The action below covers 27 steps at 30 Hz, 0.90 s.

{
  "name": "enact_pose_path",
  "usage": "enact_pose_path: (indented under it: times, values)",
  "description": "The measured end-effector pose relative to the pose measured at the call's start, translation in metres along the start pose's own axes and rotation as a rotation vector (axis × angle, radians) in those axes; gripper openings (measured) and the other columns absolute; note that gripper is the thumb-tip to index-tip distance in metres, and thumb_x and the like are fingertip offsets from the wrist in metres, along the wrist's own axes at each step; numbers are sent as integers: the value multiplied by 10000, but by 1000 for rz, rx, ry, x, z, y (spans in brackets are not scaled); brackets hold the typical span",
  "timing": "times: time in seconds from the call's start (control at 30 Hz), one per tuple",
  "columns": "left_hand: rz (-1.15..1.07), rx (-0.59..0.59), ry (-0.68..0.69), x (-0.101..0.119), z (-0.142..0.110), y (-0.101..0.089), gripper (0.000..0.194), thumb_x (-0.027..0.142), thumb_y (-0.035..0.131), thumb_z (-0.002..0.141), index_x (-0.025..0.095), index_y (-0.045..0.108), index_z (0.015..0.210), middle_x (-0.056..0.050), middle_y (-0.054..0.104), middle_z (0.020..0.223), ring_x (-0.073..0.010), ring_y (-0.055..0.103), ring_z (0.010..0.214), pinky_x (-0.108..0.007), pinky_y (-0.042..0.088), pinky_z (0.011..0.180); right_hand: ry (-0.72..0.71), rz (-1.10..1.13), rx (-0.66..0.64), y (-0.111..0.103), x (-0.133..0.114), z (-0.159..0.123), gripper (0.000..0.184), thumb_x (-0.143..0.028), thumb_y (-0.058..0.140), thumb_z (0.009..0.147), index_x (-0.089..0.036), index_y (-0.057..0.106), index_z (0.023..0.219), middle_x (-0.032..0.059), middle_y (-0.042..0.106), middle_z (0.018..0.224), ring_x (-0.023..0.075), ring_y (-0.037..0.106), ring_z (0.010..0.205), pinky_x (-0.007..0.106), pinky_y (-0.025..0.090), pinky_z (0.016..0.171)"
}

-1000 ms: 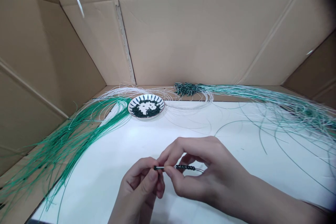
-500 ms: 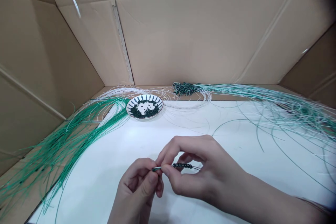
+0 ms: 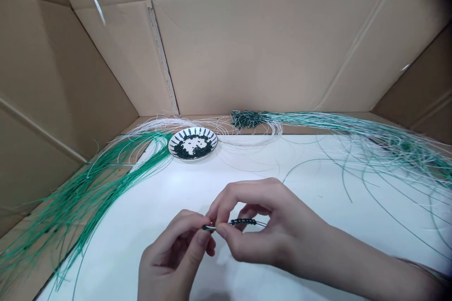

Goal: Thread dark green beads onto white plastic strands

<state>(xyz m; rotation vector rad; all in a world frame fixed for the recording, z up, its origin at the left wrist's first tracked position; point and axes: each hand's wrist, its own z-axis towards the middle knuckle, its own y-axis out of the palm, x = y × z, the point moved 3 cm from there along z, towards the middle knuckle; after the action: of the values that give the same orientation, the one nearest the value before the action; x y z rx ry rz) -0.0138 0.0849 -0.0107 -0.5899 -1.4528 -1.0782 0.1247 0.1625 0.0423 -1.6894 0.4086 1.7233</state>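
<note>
My left hand [image 3: 176, 249] pinches the dark, beaded-looking end of a thin strand between thumb and forefinger, low in the middle of the view. Close beside it, my right hand [image 3: 264, 225] is closed on the same strand with thumb and forefinger. A row of small dark beads [image 3: 243, 221] sits on the strand, showing in the gap behind the right fingertips. Past the beads, thin strand ends run toward the right palm. The fingertips hide part of the strand between the hands. Both hands are held above the white board [image 3: 116, 240].
A striped plate [image 3: 173, 140] with small dark green beads stands behind the hands. Green strands [image 3: 102, 193] spread at the left. A bundle of dark beaded pieces [image 3: 247, 119] lies at the back, its green and white strands trailing right. Cardboard walls [image 3: 264, 51] enclose the back and sides.
The left hand has turned slightly, and its back and knuckles have shifted left. The right hand keeps nearly the same grip on the strand. The whole view has shifted a little.
</note>
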Motion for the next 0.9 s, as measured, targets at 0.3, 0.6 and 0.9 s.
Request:
enact_pose_path:
  times: [0.3,0.6,0.9]
  values:
    - [13,-44,43,-2,0,-4,114,375,877,736,280,818,715,3,719,665,-121,615,575,-173,501,549,11,72,8,1,2,-2,69,-160,679,867,-202,671,812,-9,757,821,152,689,804,246,513,736]
    - [50,-88,56,-4,0,-8,93,362,850,772,280,821,739,-5,722,680,-131,626,577,-185,504,546,-29,-25,2,-1,-1,0,76,-150,706,845,-205,678,801,-19,756,835,139,671,796,228,510,737]
    - [77,12,188,3,-3,1,68,312,869,755,270,817,741,-7,702,677,-144,622,637,-176,528,577,50,143,8,6,6,0,93,-183,659,905,-198,668,813,5,756,863,178,696,875,293,516,810]
